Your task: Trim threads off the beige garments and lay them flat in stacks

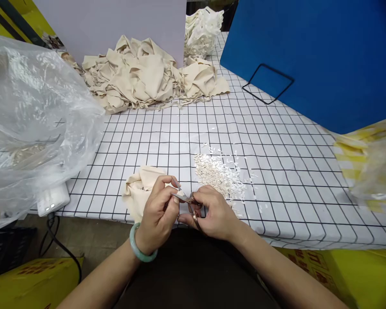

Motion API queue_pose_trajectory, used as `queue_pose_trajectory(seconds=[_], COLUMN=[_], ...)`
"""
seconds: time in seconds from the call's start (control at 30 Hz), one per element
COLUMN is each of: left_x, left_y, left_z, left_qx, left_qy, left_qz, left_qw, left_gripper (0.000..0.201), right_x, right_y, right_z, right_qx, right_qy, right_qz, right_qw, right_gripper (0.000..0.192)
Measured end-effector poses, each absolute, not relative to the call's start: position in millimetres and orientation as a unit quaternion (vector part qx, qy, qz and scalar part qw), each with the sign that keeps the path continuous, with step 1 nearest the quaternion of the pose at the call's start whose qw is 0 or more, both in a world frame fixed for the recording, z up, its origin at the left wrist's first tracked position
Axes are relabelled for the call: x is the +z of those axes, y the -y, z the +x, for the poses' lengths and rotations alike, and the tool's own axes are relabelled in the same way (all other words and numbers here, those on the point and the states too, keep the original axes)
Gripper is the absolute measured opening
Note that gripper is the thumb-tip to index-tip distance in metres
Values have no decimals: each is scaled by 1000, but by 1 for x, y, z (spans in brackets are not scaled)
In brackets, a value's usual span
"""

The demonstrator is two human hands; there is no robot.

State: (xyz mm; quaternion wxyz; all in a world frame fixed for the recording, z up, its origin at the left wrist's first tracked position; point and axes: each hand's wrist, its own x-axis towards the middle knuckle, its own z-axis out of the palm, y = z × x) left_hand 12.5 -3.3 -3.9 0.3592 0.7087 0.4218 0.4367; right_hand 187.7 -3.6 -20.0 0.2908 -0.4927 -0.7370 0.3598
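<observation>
My left hand (159, 212), with a green bangle on the wrist, pinches a cream cloth piece (138, 189) at the front edge of the gridded table (276, 141). My right hand (212, 212) grips small scissors (188, 201), whose blades meet the cloth edge between my fingers. Just beyond my right hand lies a heap of small white trimmings (220, 176).
A large pile of cream cloth pieces (148, 75) lies at the back, a whiter pile (202, 30) behind it. A clear plastic bag (28, 124) fills the left, over a white charger (53, 199). A blue board (318, 56) stands back right, a yellow-striped bag (369, 159) at right.
</observation>
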Motion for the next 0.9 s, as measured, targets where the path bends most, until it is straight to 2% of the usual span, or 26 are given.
queue_pose_trajectory(seconds=[0.27,0.47,0.57,0.67,0.8,0.83,0.9], left_x=[-3,-7,-15,-12,22,31,43], left_y=[1,-10,-13,-11,-24,-32,-52], left_z=[16,26,34,31,-16,-36,-79], left_qx=[425,391,388,379,352,357,379], left_qy=[-405,-373,-368,-390,-420,-440,-490], left_qz=[731,764,756,729,676,664,668], left_qw=[348,353,377,416,492,488,414], left_gripper=[20,21,21,23,27,28,29], right_x=[-25,-34,-37,-33,-25,-24,-24], right_y=[6,16,21,21,8,3,-9], right_z=[190,199,207,219,233,232,223], right_qx=[380,445,481,508,483,479,473], right_qy=[715,637,571,498,516,529,543], right_qz=[-511,-569,-614,-636,-612,-607,-615], right_qw=[288,271,256,300,354,350,320], right_gripper=[55,61,60,52,43,41,40])
